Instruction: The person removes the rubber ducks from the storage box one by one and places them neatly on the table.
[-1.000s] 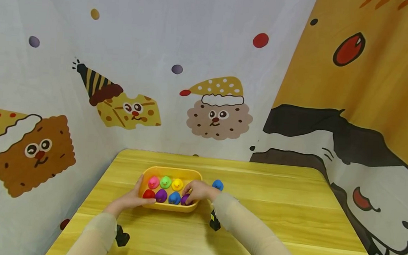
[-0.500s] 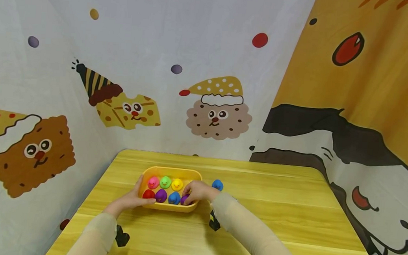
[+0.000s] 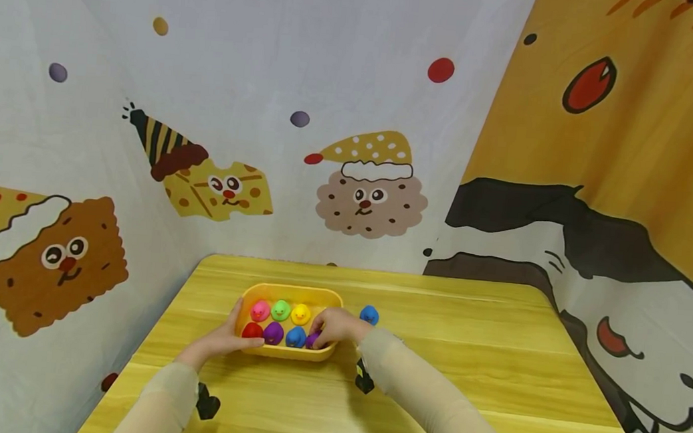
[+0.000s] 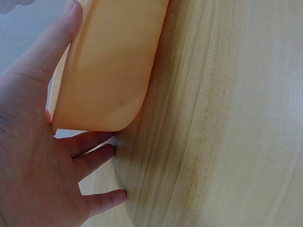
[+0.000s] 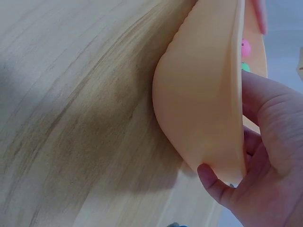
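Nearest me, two sleeves (image 3: 425,391) reach in over the surface (image 3: 464,345), with two black blocks (image 3: 207,402) near the cuffs. The left hand (image 3: 223,337) is spread round the near left corner of one yellow tray (image 3: 289,353), thumb along the near rim, the other fingers apart at the end wall; that grip braces rather than clamps. The right hand (image 3: 337,326) reaches into the tray's right end, its grip clamped on a purple duck (image 3: 312,339) in the near right corner. From the right wrist view I see one finger outside the wall.

I judge the step in hand to be handling that duck inside the tray. To do it well, I'd let the left hand take any sideways push, pinch the duck lightly by its sides, settle it upright beside its neighbour, then lift the fingers straight up so the outside one doesn't catch the rim.

Counting outward, the tray's near row has four ducks: a red duck (image 3: 252,331), a second purple duck (image 3: 273,333), a blue duck (image 3: 296,337) and the pinched one. Behind sit three: a pink duck (image 3: 259,310), a green duck (image 3: 281,310) and a yellow duck (image 3: 300,314); the right hand could hide another. Beyond the right wrist, outside the tray, is another blue duck (image 3: 369,314). I make it eight ducks in sight. Farthest off hangs cartoon-printed cloth (image 3: 365,30).
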Motion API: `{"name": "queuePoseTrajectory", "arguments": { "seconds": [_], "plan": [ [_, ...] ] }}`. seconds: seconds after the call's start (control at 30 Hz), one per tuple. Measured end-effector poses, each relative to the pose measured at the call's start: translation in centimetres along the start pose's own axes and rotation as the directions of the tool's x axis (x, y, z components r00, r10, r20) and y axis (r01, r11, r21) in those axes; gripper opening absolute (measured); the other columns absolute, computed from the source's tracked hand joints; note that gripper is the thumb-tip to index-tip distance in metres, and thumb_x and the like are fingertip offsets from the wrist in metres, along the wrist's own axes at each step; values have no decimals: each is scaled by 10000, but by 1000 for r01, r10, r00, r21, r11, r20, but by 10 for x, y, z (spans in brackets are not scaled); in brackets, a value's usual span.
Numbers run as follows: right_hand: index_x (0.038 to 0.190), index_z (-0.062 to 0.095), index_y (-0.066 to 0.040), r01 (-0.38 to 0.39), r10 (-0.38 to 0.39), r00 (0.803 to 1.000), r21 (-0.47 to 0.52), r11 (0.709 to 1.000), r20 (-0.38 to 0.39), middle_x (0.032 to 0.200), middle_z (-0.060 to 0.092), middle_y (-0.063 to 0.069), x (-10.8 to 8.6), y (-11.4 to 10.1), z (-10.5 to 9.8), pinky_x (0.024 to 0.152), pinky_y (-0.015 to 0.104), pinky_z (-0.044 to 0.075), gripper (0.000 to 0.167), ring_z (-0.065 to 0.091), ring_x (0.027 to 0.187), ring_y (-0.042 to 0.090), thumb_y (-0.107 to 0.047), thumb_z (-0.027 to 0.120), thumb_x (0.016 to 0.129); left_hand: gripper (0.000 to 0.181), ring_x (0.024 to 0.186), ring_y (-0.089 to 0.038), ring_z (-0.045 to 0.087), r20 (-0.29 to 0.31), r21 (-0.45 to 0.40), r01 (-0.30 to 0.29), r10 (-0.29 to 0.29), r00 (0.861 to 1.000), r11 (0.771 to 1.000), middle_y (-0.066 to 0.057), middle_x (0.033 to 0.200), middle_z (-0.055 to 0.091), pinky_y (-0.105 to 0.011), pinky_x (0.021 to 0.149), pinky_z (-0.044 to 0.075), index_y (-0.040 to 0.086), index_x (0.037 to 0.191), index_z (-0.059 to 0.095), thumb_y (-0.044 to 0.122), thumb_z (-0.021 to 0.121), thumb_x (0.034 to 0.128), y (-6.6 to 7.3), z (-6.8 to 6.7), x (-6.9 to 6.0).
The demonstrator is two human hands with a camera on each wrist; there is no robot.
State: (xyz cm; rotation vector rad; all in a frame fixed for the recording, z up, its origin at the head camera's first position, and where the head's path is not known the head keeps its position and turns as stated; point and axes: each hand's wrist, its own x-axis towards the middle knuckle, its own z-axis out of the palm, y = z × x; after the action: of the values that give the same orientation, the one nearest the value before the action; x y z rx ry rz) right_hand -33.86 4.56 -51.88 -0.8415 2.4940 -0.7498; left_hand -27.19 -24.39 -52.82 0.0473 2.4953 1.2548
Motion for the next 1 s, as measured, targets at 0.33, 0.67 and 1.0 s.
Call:
{"name": "queuePoseTrajectory", "arguments": {
  "seconds": [0.33, 0.67, 1.0],
  "plan": [
    [913, 755, -108, 10, -10, 1000, 62, 998, 5, 846, 665, -88, -5, -6, -8, 710, 183, 489, 147, 557, 771, 33, -104, 814, 779, 1211, 1384, -551, 86, -3, -4, -1, 1, 1000, 1000, -317, 1557, -46, -682, 1078, 109, 71, 1504, -215, 418, 736, 840, 4, 1, -4],
    [988, 747, -70, 31, -31, 999, 33, 999, 8, 989, 701, -13, -6, -6, -18, 747, 190, 494, 202, 594, 854, 59, -125, 795, 801, 1215, 1386, -550, 65, -5, -21, 7, -7, 1000, 1000, -299, 1563, -58, -703, 1063, 95, 85, 1508, -213, 445, 732, 835, 6, 2, -6],
    [1003, 738, -91, 6, -6, 1000, 46, 999, -5, 956, 684, -49, -14, -12, -34, 737, 212, 509, 207, 594, 849, 64, -123, 788, 805, 1212, 1384, -551, 68, -5, -21, 17, -18, 1000, 1000, -304, 1561, -44, -708, 1059, 109, 91, 1507, -218, 429, 735, 839, 4, 2, -5]
  ]
}}
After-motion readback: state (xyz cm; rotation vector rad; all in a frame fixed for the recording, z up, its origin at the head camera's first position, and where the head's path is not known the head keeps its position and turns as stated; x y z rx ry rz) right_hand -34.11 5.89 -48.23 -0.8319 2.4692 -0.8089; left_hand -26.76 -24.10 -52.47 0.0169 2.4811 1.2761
